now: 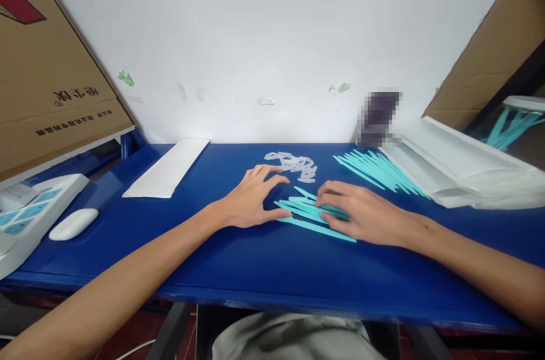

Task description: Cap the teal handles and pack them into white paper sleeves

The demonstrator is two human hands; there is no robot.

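Observation:
A small bunch of thin turquoise plastic sticks lies on the blue table in front of me. My right hand is over their right part, with its fingers curled and the thumb below, around several of them. At their left ends my left hand is open, its fingers curved and apart, the thumb tip touching or just above a stick end. Just beyond the fingers of my left hand is a loose heap of small whitish translucent pieces. A larger fan of turquoise sticks lies at the back right.
To the left are a long white flat box, a white mouse-shaped object and a white device with blue keys. An open white box stands right, beside a clear container of turquoise sticks. Cardboard flanks the table.

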